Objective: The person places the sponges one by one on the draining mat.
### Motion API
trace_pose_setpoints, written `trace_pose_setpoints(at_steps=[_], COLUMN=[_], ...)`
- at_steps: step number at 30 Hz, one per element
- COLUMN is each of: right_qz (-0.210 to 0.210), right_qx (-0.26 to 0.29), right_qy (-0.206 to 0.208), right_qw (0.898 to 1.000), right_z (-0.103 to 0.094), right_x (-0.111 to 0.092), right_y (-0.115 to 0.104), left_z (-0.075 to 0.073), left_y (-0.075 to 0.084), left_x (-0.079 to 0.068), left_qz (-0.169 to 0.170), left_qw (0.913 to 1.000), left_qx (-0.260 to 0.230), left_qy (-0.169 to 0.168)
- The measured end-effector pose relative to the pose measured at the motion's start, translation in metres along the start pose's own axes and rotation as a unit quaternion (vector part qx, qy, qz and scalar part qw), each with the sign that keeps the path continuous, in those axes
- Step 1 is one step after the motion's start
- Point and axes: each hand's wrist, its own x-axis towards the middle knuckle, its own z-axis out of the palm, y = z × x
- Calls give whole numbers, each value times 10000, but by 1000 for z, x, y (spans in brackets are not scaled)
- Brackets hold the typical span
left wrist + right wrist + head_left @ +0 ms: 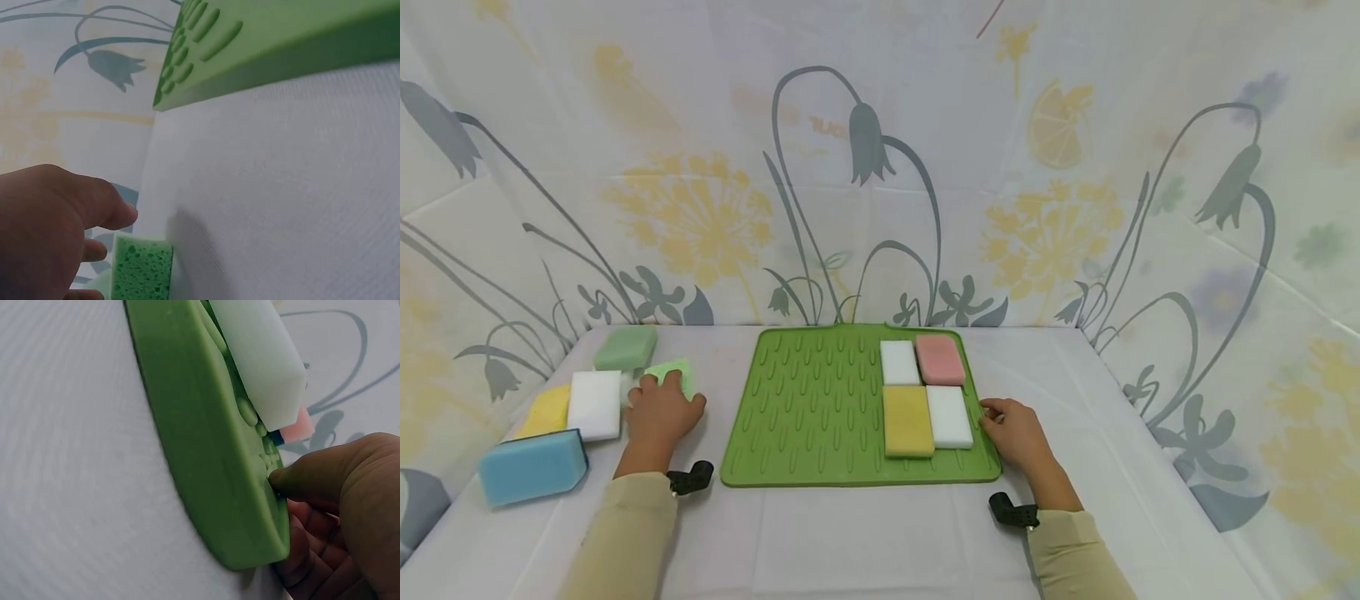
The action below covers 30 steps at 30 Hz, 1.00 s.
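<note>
My left hand (658,410) curled over the light green sponge (142,273) left of the green drying mat (805,417), thumb and fingers pinching its short ends, judged light, soft and squashy, while my right hand (1015,432) pinched the mat's right rim.
</note>
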Motion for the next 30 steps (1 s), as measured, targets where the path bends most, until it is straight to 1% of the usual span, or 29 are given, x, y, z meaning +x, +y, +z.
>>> trace_pose_setpoints(at_steps=[4,9,16,23,26,30], right_qz=[7,48,-15,-27,-8,-20], right_qx=[1,9,14,11,53,52], right_qy=[-16,-28,-11,-3,-22,-36], right_qw=[10000,10000,10000,10000,10000,10000], right_z=[0,0,0,0,-1,-1], right_x=[0,0,0,0,0,-1], right_y=[0,-1,-1,-1,-2,-2], left_z=[2,4,4,4,4,7], left_y=[-3,-4,-3,6,12,21], left_x=[2,4,5,1,0,-2], left_qz=[-110,-163,-115,-140,-66,80], left_qw=[9998,9997,9998,9995,9994,9995], left_qx=[-20,-29,3,-212,-251,-280], left_qy=[-144,-171,-147,-211,-223,-145])
